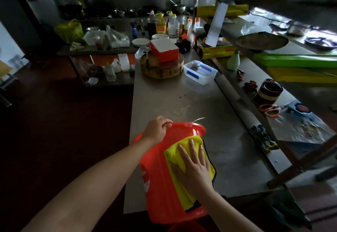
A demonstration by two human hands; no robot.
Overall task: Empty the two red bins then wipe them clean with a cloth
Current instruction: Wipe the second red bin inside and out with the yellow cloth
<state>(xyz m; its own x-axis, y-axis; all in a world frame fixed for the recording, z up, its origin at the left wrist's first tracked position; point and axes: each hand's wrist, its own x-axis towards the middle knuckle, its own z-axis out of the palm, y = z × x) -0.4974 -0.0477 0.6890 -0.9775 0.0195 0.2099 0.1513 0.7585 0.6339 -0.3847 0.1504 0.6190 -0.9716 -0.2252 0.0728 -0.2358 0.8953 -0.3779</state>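
I see a red bin (160,186) lying tilted at the near edge of a steel table (182,100). Its mouth is turned away from me, so I cannot tell what is inside. My left hand (157,131) curls over its rim. My right hand (195,166) lies flat, fingers straight, pressing a yellow cloth (177,154) to the bin's outer wall. Farther along stands a clear lidded tub (200,72), its contents unclear. A second red shape (184,228) is cut off at the bottom edge.
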